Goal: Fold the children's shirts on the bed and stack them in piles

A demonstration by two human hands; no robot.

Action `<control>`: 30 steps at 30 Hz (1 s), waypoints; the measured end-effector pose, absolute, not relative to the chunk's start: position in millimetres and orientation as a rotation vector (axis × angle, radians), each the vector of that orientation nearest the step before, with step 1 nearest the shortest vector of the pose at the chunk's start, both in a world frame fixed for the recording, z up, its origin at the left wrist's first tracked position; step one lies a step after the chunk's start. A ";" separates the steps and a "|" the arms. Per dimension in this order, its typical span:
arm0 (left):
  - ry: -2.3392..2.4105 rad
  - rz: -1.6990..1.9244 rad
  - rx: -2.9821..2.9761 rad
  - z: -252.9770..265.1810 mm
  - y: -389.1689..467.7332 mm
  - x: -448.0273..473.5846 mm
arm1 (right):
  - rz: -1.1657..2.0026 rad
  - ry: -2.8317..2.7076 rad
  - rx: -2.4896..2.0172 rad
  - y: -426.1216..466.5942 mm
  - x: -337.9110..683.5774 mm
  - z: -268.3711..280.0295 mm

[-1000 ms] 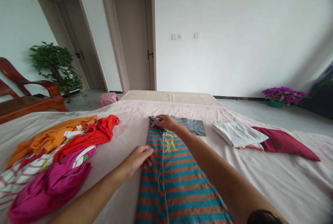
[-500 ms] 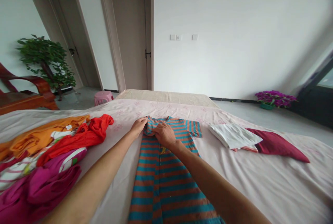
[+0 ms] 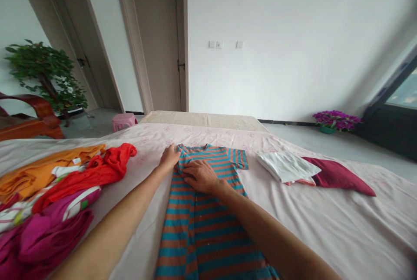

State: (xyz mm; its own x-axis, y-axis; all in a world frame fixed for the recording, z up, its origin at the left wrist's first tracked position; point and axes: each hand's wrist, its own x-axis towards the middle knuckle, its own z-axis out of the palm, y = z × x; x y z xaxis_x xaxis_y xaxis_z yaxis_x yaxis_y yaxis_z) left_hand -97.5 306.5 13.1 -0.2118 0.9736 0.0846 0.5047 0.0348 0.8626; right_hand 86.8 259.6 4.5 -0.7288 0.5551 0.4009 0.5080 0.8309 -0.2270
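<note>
"Status?"
"Partway, I'd say. On my feed the striped shirt lies on the pale sheet; left side looks turned in, right sleeve sticks out flat, not done."
"Hands?"
"My right hand rests on the chest, fingers spread. Left hand is at the shoulder; can't tell if gripping."
"Others?"
"Crumpled pile left, unfolded; white garment right, folded."
</note>
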 end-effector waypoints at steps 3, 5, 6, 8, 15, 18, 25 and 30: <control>1.740 1.118 1.711 8.8 293.1 -87.3 | 0.179 -2.505 -0.845 255.0 109.2 8.8; 1.720 1.029 1.902 -0.7 284.2 -81.5 | 0.191 -2.407 -1.039 260.3 134.4 10.8; 1.743 0.941 1.999 -7.0 280.6 -79.9 | 0.177 -2.343 -1.173 265.4 149.5 11.6; 1.838 0.727 2.153 -19.9 276.1 -79.6 | 0.109 -2.189 -1.478 279.3 182.0 13.5; 2.009 0.631 2.150 -28.3 272.5 -81.2 | 0.116 -1.745 -2.192 327.4 253.0 16.0; 1.889 1.013 2.098 -15.0 265.1 -72.3 | 0.191 -1.693 -2.217 336.9 257.3 14.1; 1.108 1.280 1.272 10.7 256.1 -26.8 | 0.450 -1.700 -1.995 333.7 222.9 28.7; 1.114 1.158 1.081 5.6 277.8 11.9 | 0.894 -1.817 -1.271 308.0 171.5 38.4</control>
